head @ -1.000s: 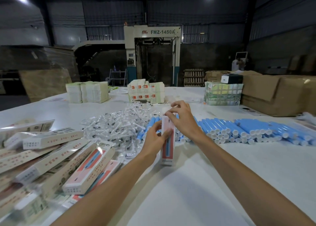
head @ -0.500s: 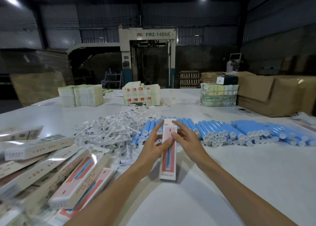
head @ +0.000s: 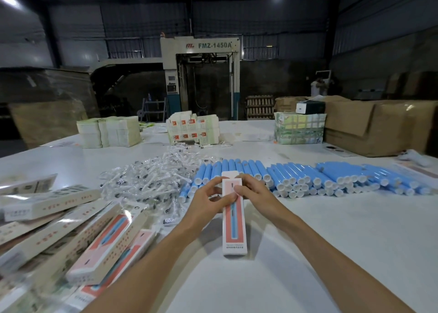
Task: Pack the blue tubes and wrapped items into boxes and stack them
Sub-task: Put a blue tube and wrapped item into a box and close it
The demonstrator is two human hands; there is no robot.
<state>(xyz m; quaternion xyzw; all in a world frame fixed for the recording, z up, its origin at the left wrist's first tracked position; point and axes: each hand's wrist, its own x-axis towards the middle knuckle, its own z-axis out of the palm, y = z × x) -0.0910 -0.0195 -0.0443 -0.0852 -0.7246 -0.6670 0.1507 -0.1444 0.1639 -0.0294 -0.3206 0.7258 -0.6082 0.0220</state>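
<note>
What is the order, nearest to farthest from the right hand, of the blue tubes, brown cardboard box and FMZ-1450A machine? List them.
From the right hand:
1. blue tubes, just beyond it on the table.
2. brown cardboard box, at the table's far right.
3. FMZ-1450A machine, behind the table, at the back.

A machine [head: 200, 80] marked FMZ-1450A stands beyond the white table [head: 331, 241], beside wooden pallets [head: 259, 106].

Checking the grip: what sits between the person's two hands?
Head view: the upper end of a slim pink-and-white cardboard box lies between the left hand and right hand, both pinching it.
</note>
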